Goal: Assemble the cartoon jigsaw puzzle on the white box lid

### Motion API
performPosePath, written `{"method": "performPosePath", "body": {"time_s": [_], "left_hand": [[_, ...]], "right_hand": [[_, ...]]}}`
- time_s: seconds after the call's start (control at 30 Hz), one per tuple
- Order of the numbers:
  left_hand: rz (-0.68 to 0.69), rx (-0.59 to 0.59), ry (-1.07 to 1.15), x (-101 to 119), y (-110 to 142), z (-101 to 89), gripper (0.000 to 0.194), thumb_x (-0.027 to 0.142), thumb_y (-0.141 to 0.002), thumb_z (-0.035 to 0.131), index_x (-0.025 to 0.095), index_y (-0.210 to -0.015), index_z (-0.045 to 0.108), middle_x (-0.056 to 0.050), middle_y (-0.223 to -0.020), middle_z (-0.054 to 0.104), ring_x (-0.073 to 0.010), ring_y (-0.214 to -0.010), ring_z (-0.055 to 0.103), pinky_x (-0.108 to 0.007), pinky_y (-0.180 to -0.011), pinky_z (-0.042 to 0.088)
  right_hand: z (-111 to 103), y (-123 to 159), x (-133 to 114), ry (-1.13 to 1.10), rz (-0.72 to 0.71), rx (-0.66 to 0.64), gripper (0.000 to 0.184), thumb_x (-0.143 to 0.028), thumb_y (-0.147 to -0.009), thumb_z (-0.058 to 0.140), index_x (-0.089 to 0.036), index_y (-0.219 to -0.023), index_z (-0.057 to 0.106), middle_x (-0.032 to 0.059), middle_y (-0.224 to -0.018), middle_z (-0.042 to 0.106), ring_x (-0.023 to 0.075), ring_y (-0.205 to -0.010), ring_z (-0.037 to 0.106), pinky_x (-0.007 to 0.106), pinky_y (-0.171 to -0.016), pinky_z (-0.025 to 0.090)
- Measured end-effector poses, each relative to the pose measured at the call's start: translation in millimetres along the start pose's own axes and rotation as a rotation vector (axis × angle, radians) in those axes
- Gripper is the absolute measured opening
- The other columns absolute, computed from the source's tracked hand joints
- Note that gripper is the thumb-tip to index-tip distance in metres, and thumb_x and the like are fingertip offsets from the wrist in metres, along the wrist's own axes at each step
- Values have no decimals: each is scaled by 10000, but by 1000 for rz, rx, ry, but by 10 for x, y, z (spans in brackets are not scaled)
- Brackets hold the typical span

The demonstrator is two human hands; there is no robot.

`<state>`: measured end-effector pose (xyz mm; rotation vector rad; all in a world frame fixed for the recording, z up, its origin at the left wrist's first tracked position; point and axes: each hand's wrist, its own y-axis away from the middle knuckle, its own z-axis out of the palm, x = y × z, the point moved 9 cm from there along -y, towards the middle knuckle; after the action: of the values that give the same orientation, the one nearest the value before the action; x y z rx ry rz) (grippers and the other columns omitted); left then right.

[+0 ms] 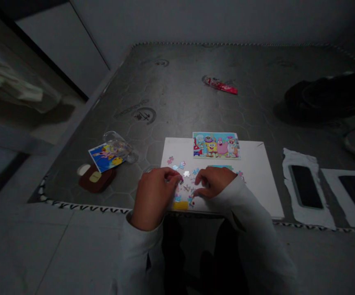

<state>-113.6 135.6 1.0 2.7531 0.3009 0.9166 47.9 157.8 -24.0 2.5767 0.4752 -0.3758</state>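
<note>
Left hand [155, 193]: grip narrow, pinching a small jigsaw piece [181, 179]
Right hand [216, 181]: grip slightly parted, at the loose pieces
Loose pieces [186, 174]: between the hands, white board's [257, 180] left half
Cartoon card [216, 146]: overlapping the board's far edge
Red packet [222, 85]: far on the grey counter [177, 106]

Glossy puzzle pieces [182, 165], matt board [258, 176]

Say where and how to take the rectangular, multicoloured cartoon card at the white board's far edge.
I'd pinch the rectangular, multicoloured cartoon card mid-way along its far long edge, coming from the far side. It lies flat, mostly on the rectangular white board, but that edge overhangs the board's rim, likely leaving room beneath; the near edge shows no gap.
</note>
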Motion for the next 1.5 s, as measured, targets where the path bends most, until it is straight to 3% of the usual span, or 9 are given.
{"method": "performPosePath", "body": {"time_s": [0.17, 0.47, 0.67, 0.97, 1.2, 1.37, 1.5], "left_hand": [[-24, 40, 22, -19, 5, -19, 121, 288, -887, 719, 217, -874, 817, -45, -887, 816, -215, -829, 735, -313, -735, 475], [-40, 93, 18, -15, 33, -127, 125, 299, -908, 710, 215, -893, 802, -36, -871, 801, -206, -801, 721, -309, -738, 466], [-44, 90, 22, -57, 22, -111, 121, 305, -912, 711, 221, -891, 796, -22, -849, 798, -199, -793, 714, -306, -721, 445], [-96, 29, -48, -82, -33, 103, 108, 369, -820, 811, 266, -829, 779, 21, -837, 792, -198, -787, 689, -308, -655, 371], [-105, 61, -55, -106, -22, 32, 157, 422, -829, 801, 267, -829, 779, 20, -814, 778, -192, -756, 672, -309, -634, 339], [-112, 50, -96, -132, 23, -31, 184, 450, -824, 805, 267, -831, 778, 16, -823, 774, -193, -748, 661, -312, -627, 329], [-121, 20, -133, -123, 44, -33, 181, 450, -818, 805, 272, -819, 774, 17, -818, 767, -198, -743, 652, -316, -619, 320]], "right_hand": [[78, -5, -54, 47, 27, -75, 278, -341, -788, 879, -263, -1028, 762, 40, -965, 760, 240, -936, 689, 348, -755, 421], [71, -18, -144, 59, 33, 1, 281, -410, -863, 796, -238, -1081, 753, 65, -1015, 773, 261, -965, 705, 373, -795, 426], [138, -22, -231, 98, 27, -59, 226, -333, -912, 741, -244, -1118, 769, 75, -1100, 772, 269, -1059, 705, 392, -877, 431], [149, -31, -171, 133, 32, -76, 242, -378, -911, 739, -280, -1130, 774, 47, -1054, 773, 236, -1005, 706, 350, -833, 433], [61, 0, -97, 101, 61, -50, 239, -411, -899, 752, -274, -1093, 778, 39, -1024, 776, 227, -967, 694, 329, -780, 403], [-57, 17, 65, 91, 110, 11, 188, -354, -934, 708, -261, -1088, 766, 39, -987, 762, 206, -892, 676, 316, -724, 361], [-73, -1, 79, 75, 99, 59, 250, -321, -910, 741, -248, -1148, 741, 46, -991, 757, 212, -898, 670, 323, -733, 357]]}}
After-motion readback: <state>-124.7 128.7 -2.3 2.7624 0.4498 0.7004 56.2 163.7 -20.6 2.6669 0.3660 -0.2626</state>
